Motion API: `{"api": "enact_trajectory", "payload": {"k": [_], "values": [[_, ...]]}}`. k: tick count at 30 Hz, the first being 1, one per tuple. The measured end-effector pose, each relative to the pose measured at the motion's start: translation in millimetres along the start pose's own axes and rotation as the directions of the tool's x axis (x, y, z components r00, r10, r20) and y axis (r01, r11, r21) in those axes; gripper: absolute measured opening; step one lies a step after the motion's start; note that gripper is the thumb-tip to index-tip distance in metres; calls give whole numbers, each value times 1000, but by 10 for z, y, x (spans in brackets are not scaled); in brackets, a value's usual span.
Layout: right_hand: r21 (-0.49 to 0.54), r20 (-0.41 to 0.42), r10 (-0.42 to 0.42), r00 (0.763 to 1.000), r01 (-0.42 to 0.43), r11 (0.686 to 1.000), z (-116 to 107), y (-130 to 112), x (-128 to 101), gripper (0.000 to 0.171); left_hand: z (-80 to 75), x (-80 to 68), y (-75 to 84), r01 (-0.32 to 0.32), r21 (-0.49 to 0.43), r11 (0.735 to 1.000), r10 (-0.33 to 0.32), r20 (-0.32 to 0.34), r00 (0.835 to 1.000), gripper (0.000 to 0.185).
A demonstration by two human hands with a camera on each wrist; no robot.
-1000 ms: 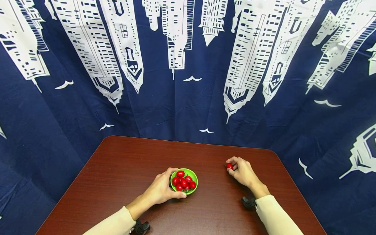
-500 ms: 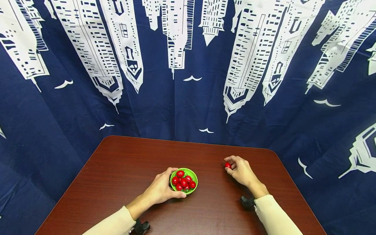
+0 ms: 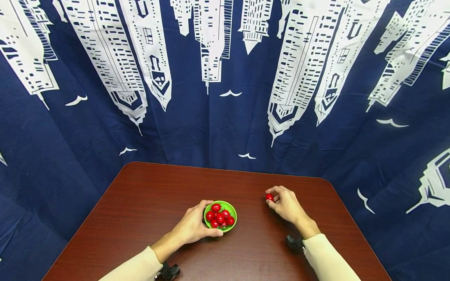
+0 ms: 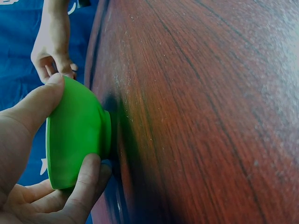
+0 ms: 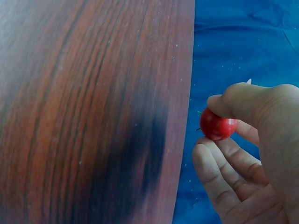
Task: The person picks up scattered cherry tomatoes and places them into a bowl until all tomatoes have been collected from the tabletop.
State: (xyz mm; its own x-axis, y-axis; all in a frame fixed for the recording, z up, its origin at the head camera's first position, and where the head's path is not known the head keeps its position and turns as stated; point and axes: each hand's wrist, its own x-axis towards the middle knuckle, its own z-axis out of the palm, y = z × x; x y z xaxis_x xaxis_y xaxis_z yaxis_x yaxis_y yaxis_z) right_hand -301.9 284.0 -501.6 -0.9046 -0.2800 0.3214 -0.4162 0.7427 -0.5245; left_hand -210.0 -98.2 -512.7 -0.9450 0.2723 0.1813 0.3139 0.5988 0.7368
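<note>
A small green bowl holds several red cherry tomatoes with green stems. My left hand grips it from the left, thumb near the front rim and fingers round the far side. The left wrist view shows the bowl's outer wall between thumb and fingers, its foot close to the table. To the right of the bowl, my right hand pinches a single cherry tomato between thumb and fingertips. In the right wrist view that tomato is off the table, with bits of green stem showing.
The dark red-brown wooden table has rounded far corners. Behind it hangs a navy cloth printed with white buildings and birds. A black wrist device sits on the right wrist, and another black device on the left.
My right hand has drifted slightly left, toward the bowl, with the cherry tomato still pinched. The left hand and the bowl have stayed in place.
</note>
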Motion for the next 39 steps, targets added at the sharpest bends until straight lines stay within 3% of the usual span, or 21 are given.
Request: {"api": "enact_trajectory", "payload": {"k": [39], "values": [[26,-24,-128,991,129,991,53,-426,33,30,-8,-2,-1,-9,6,1000,9,-3,1000,101]]}}
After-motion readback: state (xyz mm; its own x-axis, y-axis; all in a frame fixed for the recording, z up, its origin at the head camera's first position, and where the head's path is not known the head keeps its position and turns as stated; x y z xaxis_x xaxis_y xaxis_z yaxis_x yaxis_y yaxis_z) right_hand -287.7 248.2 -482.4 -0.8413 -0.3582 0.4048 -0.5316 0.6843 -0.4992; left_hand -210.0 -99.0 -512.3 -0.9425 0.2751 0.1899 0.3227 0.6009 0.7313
